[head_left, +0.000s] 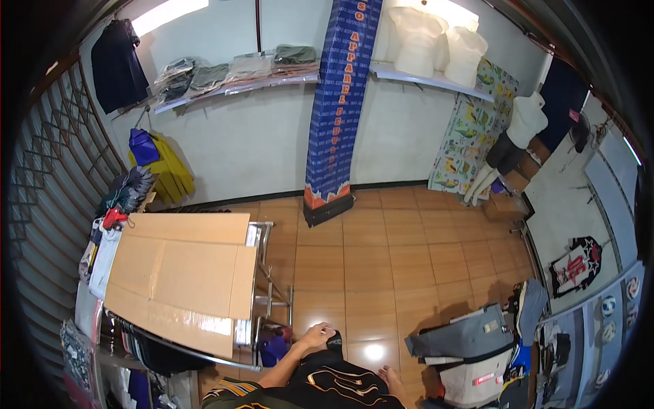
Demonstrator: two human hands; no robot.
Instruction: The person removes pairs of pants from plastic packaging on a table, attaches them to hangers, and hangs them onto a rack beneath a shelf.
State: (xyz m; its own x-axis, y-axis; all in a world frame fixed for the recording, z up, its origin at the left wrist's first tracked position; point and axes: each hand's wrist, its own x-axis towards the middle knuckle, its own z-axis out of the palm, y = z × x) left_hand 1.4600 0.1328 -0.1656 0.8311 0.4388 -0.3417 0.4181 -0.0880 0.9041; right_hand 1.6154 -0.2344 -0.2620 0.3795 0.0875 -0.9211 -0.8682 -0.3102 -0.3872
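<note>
My left hand (318, 335) reaches forward over the tiled floor, its fingers curled. Close beside its fingertips is a small black object (334, 343), too small to name. Whether the hand grips anything is hard to make out. My right hand (391, 379) hangs low beside my body with loosely parted fingers and nothing visible in it. Between the arms shows my black shirt (340, 383) with orange and white lines. Left of my left hand, a purple item (274, 350) lies by the foot of the metal rack.
A metal rack topped with flat cardboard (197, 266) stands at the left. Folded grey trousers (470, 334) and a light garment (477, 380) are stacked at the right. Ahead rises a blue lettered pillar (337, 102). A mannequin (514, 136) stands at the back right.
</note>
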